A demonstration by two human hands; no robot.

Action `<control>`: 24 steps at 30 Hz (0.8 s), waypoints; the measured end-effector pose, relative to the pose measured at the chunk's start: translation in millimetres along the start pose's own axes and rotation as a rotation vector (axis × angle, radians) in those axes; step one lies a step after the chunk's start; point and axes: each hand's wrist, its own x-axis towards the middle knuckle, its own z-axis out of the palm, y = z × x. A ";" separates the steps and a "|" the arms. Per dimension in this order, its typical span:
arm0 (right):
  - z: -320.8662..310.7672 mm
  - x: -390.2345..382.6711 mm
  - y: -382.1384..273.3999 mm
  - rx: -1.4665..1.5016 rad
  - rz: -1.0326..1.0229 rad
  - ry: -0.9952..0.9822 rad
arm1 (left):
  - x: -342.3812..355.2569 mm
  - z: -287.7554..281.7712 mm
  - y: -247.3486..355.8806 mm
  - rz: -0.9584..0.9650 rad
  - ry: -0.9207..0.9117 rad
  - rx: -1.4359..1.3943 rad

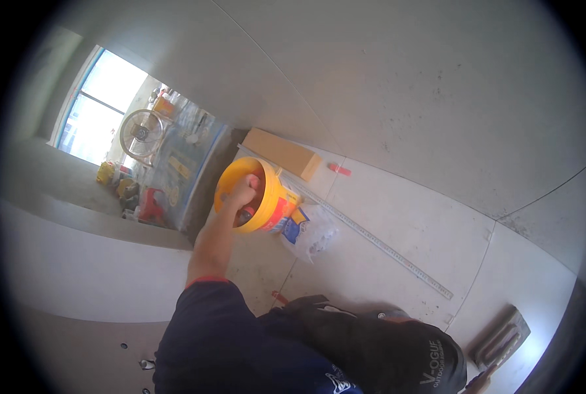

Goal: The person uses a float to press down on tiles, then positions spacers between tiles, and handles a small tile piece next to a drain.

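Note:
My left hand (243, 192) is closed on a red-handled tool (253, 181) inside the mouth of a yellow bucket (281, 211); the tool's other end is partly hidden. A white plastic bag with a blue label (313, 233) lies beside the bucket on light floor tiles. At the lower right, my right hand (480, 382) is at the corner of a grey flat trowel (500, 336), its fingers mostly hidden by the dark clothing and frame edge.
A tan rectangular block (276, 150) and a long metal rule (378, 243) lie along the grey wall (437, 111). At left are a window (99, 98), a step edge, and a clutter of containers and plastic sheeting (178, 164). Small red pieces (339, 169) lie on the tiles.

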 end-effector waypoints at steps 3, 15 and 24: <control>-17.4 15.4 65.4 -0.092 -0.212 0.025 | -2.1 -22.8 -9.4 0.027 0.009 -0.526; -49.3 16.5 141.3 -0.476 -0.684 0.666 | -24.2 -41.4 160.4 0.529 -0.728 -1.239; 75.2 -147.2 -240.1 -0.083 -0.624 -0.497 | -234.6 252.6 407.8 0.165 -1.780 -0.999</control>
